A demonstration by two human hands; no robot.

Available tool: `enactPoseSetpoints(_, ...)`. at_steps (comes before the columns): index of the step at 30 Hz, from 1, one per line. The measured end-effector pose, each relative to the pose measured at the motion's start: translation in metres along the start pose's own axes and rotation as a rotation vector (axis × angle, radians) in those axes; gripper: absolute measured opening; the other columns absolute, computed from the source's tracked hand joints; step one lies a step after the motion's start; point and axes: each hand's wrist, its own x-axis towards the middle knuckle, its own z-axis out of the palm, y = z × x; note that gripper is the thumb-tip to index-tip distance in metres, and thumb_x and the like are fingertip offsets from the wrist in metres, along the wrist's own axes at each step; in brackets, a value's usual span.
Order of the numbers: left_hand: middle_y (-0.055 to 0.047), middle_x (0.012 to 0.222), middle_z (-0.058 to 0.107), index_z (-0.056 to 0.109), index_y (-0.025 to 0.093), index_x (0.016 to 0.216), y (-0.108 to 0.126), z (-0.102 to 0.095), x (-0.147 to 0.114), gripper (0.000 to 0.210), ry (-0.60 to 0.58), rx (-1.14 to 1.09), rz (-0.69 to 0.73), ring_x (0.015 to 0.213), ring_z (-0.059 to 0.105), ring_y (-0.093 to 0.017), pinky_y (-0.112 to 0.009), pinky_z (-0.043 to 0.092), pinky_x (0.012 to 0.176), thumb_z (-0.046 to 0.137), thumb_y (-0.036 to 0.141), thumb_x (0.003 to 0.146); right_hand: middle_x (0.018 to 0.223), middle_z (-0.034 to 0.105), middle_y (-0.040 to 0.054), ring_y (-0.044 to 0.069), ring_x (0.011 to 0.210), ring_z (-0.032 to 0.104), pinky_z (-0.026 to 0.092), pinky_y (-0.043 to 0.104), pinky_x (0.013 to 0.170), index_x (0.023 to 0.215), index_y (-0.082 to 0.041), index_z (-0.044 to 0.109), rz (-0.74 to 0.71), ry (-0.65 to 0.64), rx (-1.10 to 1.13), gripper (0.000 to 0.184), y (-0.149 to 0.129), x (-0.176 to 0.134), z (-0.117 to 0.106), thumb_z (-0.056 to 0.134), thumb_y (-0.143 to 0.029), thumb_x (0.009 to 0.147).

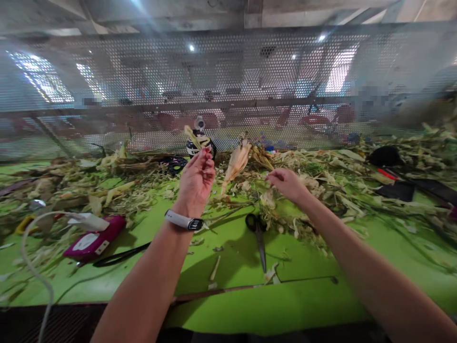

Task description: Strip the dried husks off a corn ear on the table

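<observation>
My left hand point(198, 178) is raised in the middle of the view, its fingers closed on a pale yellow-green strip of corn husk point(193, 137) that sticks up past the fingertips. To the right, my right hand point(286, 183) has thumb and fingertips pinched together. A yellowish dry husk point(262, 158) lies just behind those fingertips; whether they grip it, or something too small to see, is unclear. Between the two hands a larger tan corn husk point(237, 162) stands tilted. Scissors point(259, 238) with black handles lie below, blades toward me.
Heaps of husk scraps point(342, 186) cover both sides of the green table point(285, 305). A magenta power bank point(94, 240) with a white cable sits at left. A dark bottle or cup point(210, 148) stands behind my left hand, before a perforated metal screen point(232, 81).
</observation>
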Motion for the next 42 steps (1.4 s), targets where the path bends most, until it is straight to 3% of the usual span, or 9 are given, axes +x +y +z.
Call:
enactPoseSetpoints(2,0.003,0.058,0.058,0.063,0.013,0.069,0.006,-0.003,0.003,0.01,-0.019,-0.029,0.043,0.045,0.048,0.001,-0.007,0.03,0.034,0.06,0.006,0.077,0.069,0.062,0.0024,0.014,0.062,0.052,0.041,0.027,0.061,0.076,-0.016,0.064,-0.136,-0.01,-0.098,0.016,-0.001,-0.003,0.008,0.053,-0.028,0.078)
enactPoseSetpoints(7,0.003,0.06,0.058,0.064,0.013,0.068,0.007,-0.005,0.006,0.009,-0.024,-0.02,0.077,0.046,0.048,0.001,-0.007,0.027,0.034,0.063,0.006,0.074,0.102,0.065,0.0105,0.024,0.096,0.055,0.04,0.038,0.085,0.099,-0.019,0.067,-0.45,-0.328,-0.377,0.026,-0.01,-0.023,0.043,0.061,-0.033,0.079)
enactPoseSetpoints(12,0.002,0.059,0.057,0.063,0.013,0.067,0.008,-0.009,0.009,0.014,0.0,-0.069,0.086,0.046,0.048,0.001,-0.007,0.029,0.035,0.059,0.004,0.077,0.09,0.067,0.0087,0.022,0.09,0.055,0.039,0.036,0.082,0.082,-0.019,0.071,-0.501,-0.343,-0.391,0.013,-0.015,-0.026,0.052,0.06,-0.026,0.082)
enactPoseSetpoints(19,0.001,0.059,0.057,0.063,0.013,0.066,0.015,-0.013,0.017,0.017,0.029,-0.082,0.075,0.046,0.047,0.002,-0.006,0.03,0.035,0.056,0.006,0.08,0.072,0.066,0.0033,0.016,0.069,0.058,0.042,0.027,0.066,0.078,-0.018,0.068,-0.338,-0.291,-0.044,0.014,-0.035,-0.033,0.042,0.056,-0.025,0.081)
enactPoseSetpoints(27,0.001,0.06,0.058,0.064,0.014,0.065,0.026,-0.015,0.016,0.019,0.069,-0.015,0.095,0.046,0.047,0.001,-0.006,0.028,0.033,0.056,0.003,0.078,0.066,0.062,0.002,0.015,0.062,0.056,0.044,0.028,0.061,0.078,-0.018,0.062,-0.085,0.179,0.319,0.019,-0.033,-0.022,0.02,0.06,-0.037,0.077)
enactPoseSetpoints(29,0.001,0.059,0.058,0.064,0.013,0.065,0.024,-0.019,0.017,0.017,0.078,-0.026,0.089,0.046,0.048,0.001,-0.005,0.028,0.033,0.058,0.003,0.077,0.067,0.062,0.0024,0.016,0.063,0.056,0.045,0.028,0.062,0.079,-0.019,0.063,-0.103,0.153,0.331,0.019,-0.038,-0.027,0.02,0.061,-0.038,0.077)
enactPoseSetpoints(33,0.001,0.059,0.059,0.064,0.013,0.066,0.019,-0.027,0.019,0.012,0.091,-0.024,0.063,0.047,0.049,0.0,-0.006,0.028,0.035,0.062,0.003,0.073,0.075,0.066,0.0042,0.017,0.07,0.06,0.047,0.029,0.065,0.077,-0.018,0.068,-0.18,-0.22,0.308,0.024,-0.047,-0.038,0.022,0.059,-0.04,0.079)
enactPoseSetpoints(35,0.001,0.06,0.059,0.064,0.012,0.067,0.016,-0.031,0.02,0.01,0.089,-0.017,0.047,0.046,0.049,0.0,-0.006,0.028,0.035,0.063,0.004,0.072,0.076,0.067,0.0047,0.017,0.072,0.061,0.047,0.029,0.066,0.076,-0.017,0.069,-0.151,-0.256,0.313,0.029,-0.044,-0.036,0.019,0.056,-0.042,0.081)
enactPoseSetpoints(42,-0.001,0.061,0.061,0.067,0.01,0.069,-0.006,-0.039,0.015,0.01,0.067,0.06,-0.024,0.049,0.05,-0.002,-0.007,0.028,0.036,0.072,0.009,0.062,0.067,0.065,0.0039,0.017,0.063,0.058,0.047,0.03,0.061,0.068,-0.017,0.065,0.057,0.234,0.265,0.026,-0.012,-0.001,-0.027,0.065,-0.043,0.07)
